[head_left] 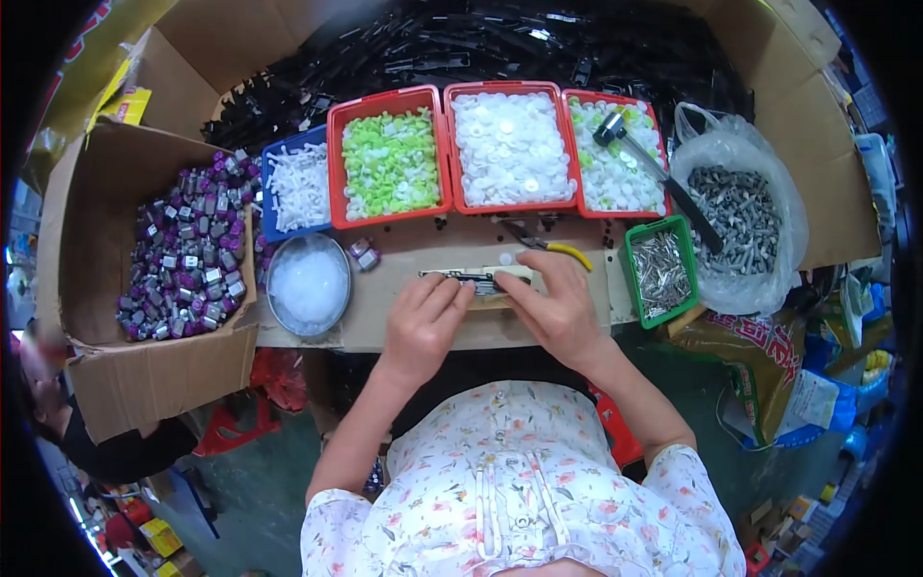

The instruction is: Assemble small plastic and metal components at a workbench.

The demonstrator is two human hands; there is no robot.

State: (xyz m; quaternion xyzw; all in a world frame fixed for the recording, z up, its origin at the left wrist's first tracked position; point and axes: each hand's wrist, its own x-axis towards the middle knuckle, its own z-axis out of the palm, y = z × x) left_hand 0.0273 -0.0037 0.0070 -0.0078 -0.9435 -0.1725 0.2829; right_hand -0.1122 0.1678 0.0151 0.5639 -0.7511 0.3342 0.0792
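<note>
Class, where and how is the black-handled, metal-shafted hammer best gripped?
Probably hold the hammer by its straight black grip, from the near right: that end slants nearer, while the head lies farther away over the rightmost red plastic tray.

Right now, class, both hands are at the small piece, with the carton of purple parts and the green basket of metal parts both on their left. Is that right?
Not quite: in the head view, the green basket is to the right of the left hand and right hand. The rest holds: both are at the small piece, with the carton on their left.
</note>
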